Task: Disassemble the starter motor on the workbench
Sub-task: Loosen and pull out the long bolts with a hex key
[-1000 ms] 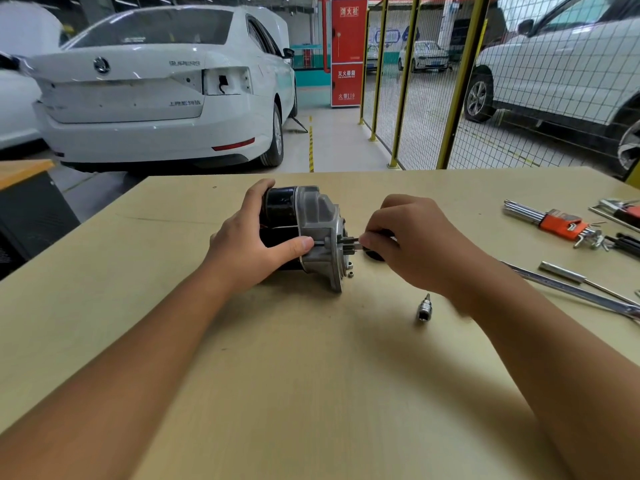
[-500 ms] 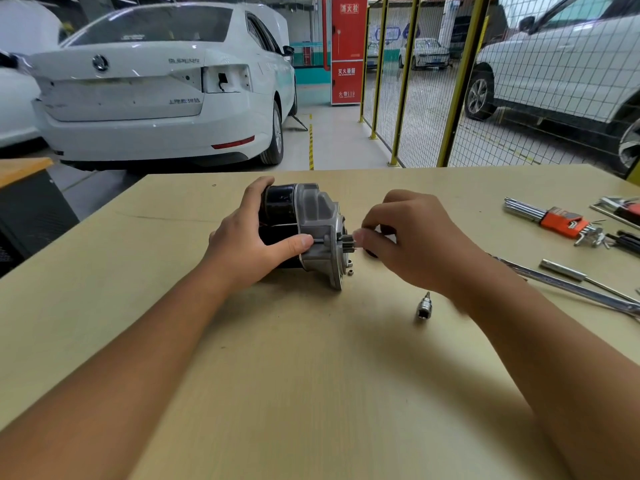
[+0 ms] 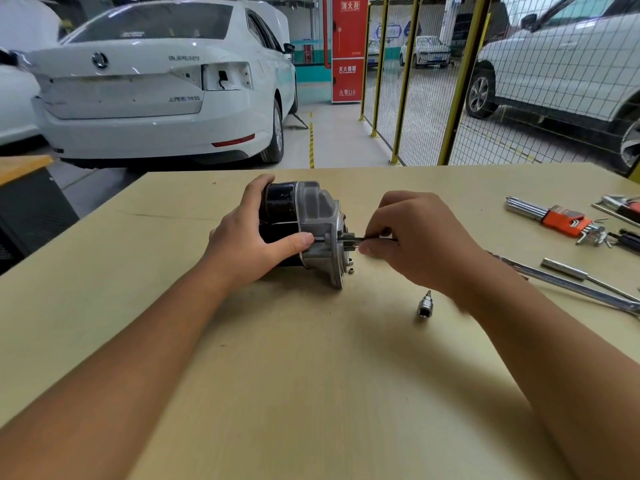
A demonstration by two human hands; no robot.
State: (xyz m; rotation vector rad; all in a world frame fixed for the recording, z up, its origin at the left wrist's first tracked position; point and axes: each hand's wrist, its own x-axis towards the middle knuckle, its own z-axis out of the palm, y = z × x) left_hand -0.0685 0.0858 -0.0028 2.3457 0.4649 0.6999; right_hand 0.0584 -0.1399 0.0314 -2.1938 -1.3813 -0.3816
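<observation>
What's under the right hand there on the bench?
Under the right hand, only a thin dark tool shows, its tip at the starter motor. The fingers cover its handle, so what kind of tool it is stays hidden.

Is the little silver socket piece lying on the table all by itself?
Yes, the small silver socket lies alone on the workbench, and neither hand touches it.

The right hand (image 3: 415,240) has drawn the thin rod (image 3: 375,238) slightly out of the starter motor (image 3: 311,226)

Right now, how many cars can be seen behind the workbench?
4: white sedan left, another's edge far left, SUV right behind fence, small car far back. Others may be hidden.
</observation>
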